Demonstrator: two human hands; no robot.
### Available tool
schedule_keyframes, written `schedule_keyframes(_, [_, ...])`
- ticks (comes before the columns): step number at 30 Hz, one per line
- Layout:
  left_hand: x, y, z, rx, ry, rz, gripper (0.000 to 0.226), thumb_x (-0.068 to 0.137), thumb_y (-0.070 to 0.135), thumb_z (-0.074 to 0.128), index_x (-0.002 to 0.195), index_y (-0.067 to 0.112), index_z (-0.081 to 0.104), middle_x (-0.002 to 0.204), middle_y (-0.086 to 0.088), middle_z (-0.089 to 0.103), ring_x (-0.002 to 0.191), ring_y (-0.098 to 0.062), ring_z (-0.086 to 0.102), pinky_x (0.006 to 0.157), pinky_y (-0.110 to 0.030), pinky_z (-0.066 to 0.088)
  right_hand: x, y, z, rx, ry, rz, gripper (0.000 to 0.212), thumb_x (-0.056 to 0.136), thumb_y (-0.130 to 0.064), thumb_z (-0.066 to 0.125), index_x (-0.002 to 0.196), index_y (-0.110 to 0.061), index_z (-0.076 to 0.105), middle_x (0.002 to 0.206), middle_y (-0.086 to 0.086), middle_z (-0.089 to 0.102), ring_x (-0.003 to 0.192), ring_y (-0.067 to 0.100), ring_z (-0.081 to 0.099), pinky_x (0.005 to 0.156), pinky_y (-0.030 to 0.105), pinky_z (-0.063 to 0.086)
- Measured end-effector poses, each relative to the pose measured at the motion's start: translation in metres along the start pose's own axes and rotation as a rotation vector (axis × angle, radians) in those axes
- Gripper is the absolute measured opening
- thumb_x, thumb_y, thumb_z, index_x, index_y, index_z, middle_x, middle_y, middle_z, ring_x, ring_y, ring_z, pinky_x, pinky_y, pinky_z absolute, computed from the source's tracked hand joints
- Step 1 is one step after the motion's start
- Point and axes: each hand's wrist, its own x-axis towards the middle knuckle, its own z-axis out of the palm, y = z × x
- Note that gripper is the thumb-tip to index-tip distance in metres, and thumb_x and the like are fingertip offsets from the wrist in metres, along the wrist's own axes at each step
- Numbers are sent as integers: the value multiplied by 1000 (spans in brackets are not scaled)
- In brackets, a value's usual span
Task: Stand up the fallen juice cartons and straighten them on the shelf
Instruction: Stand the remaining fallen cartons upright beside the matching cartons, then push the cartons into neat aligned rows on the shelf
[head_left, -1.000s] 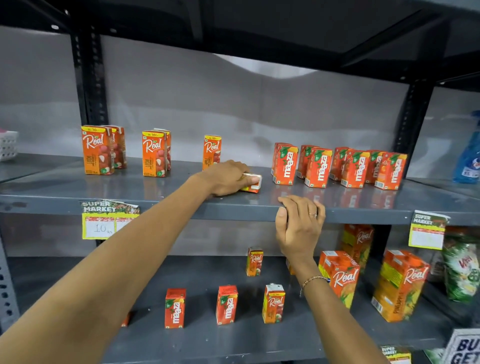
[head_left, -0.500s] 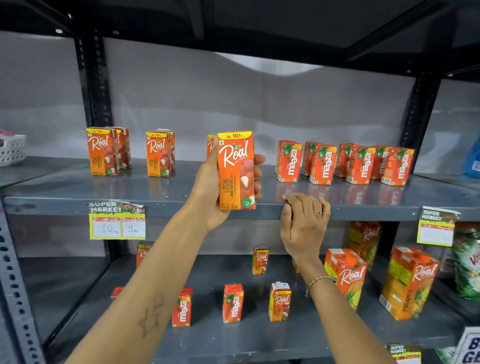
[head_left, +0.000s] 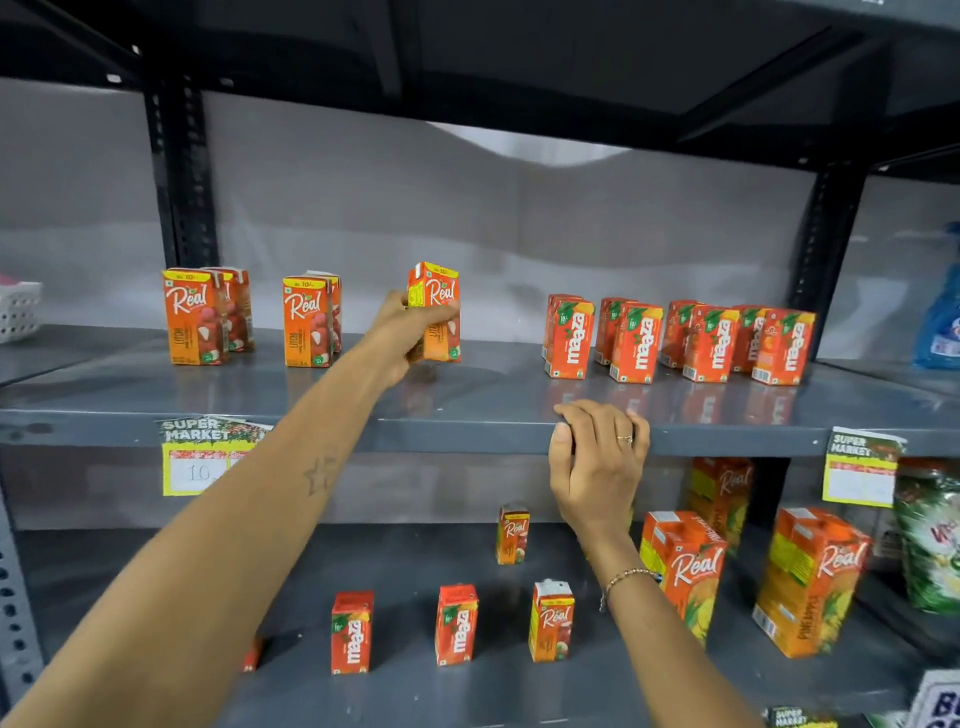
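Note:
My left hand is closed around an orange Real litchi carton, holding it upright at the middle of the upper shelf; whether its base touches the shelf I cannot tell. Two pairs of Real cartons stand upright to its left. A row of several red Maaza cartons stands to the right. My right hand grips the upper shelf's front edge, fingers curled over it.
The lower shelf carries small Maaza cartons, small Real cartons and large Real cartons. Price tags hang on the shelf edge. A blue bottle is far right, a white basket far left.
My left hand lifted the carton that lay flat near the shelf front, turned it upright and carried it back toward the row of Real cartons. My right hand stayed on the shelf edge.

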Motion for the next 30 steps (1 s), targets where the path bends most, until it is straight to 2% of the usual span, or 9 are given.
schedule_keyframes(2, [16, 0, -5, 160, 71, 63, 40, 77, 9, 75, 109, 15, 53, 102, -3, 63, 81, -15, 61, 65, -29, 55, 1, 1, 0, 2, -5, 1, 32, 91, -27, 41, 95, -12, 70, 98, 6, 70, 96, 15, 52, 100, 38, 34])
schedule_keyframes(6, [44, -14, -28, 412, 138, 68, 66, 67, 23, 84, 126, 9, 56, 124, -8, 63, 111, -23, 60, 100, -42, 48, 0, 0, 2, 4, 13, 3, 34, 90, -28, 41, 94, -12, 71, 98, 6, 70, 97, 15, 53, 100, 38, 33])
schedule_keyframes(14, [35, -13, -23, 812, 108, 149, 60, 84, 20, 69, 136, 8, 44, 136, -10, 54, 124, -27, 52, 103, -39, 42, 8, -17, -6, 21, -14, 144, 29, 88, -27, 41, 81, -13, 65, 84, 4, 66, 84, 19, 56, 95, 38, 35])
schedule_keyframes(16, [32, -11, -31, 903, 126, 213, 52, 88, 14, 64, 136, 7, 45, 134, -10, 56, 121, -26, 55, 99, -37, 45, 22, -29, -11, -50, -99, 234, 27, 88, -27, 42, 77, -13, 62, 79, 3, 64, 79, 20, 57, 88, 39, 39])
schedule_keyframes(19, [24, -4, -54, 872, 305, 469, 33, 90, 3, 54, 123, 6, 56, 116, -12, 66, 98, -22, 63, 83, -28, 52, 57, -44, -16, -40, -363, 289, 27, 93, -27, 45, 83, -11, 64, 82, 3, 65, 79, 19, 62, 81, 36, 46])
schedule_keyframes(22, [15, 0, -83, 889, 568, 704, 35, 88, 9, 59, 123, 8, 54, 123, -13, 56, 112, -24, 53, 99, -31, 42, 94, -69, -2, 196, -695, 352, 29, 94, -32, 48, 99, -8, 63, 97, 7, 67, 87, 22, 62, 71, 28, 43])
schedule_keyframes(24, [13, -2, -95, 914, 735, 593, 60, 85, 21, 68, 136, 8, 39, 140, -15, 39, 131, -29, 35, 110, -36, 28, 114, -92, 17, 340, -804, 435, 46, 89, -41, 57, 117, -4, 55, 118, 10, 61, 108, 26, 57, 79, 29, 41])
schedule_keyframes(27, [14, -10, -102, 873, 654, 163, 98, 77, 33, 75, 146, 3, 13, 152, -21, 18, 141, -36, 17, 115, -43, 19, 129, -117, 54, 425, -935, 561, 82, 77, -47, 72, 133, 0, 35, 135, 14, 44, 127, 27, 43, 97, 35, 40])
schedule_keyframes(30, [17, -13, -107, 808, 514, -20, 90, 76, 28, 76, 141, 1, 20, 142, -21, 37, 130, -37, 38, 107, -42, 34, 126, -131, 88, 368, -1004, 638, 92, 67, -46, 80, 133, -6, 30, 132, 12, 44, 126, 28, 44, 100, 36, 41])
